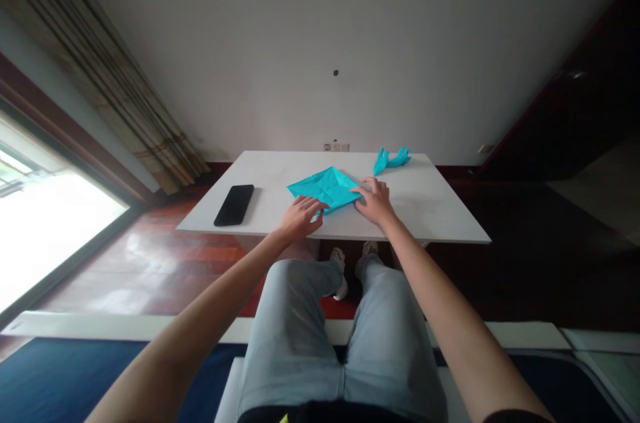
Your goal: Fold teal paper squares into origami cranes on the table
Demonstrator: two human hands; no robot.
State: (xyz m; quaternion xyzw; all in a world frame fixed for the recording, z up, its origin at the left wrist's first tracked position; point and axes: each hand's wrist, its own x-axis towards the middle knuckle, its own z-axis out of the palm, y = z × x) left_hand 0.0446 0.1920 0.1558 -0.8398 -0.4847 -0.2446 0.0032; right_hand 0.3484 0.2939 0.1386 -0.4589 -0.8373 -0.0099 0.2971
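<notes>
A creased turquoise paper sheet (326, 187) lies on the white table (430, 209), partly folded, with ridges across it. My left hand (300, 217) rests on its near left corner, fingers stretched flat and pressing the paper down. My right hand (374, 201) lies on the paper's right edge, fingers spread and fingertips on the sheet. A finished turquoise folded paper figure (391, 159) sits at the table's far side, to the right of the sheet and apart from both hands.
A black phone (235, 205) lies flat on the table's left part. My knees in light jeans (320, 329) are below the table's near edge. A bright window and curtain stand at the left, and a plain wall with a socket (335, 147) behind the table.
</notes>
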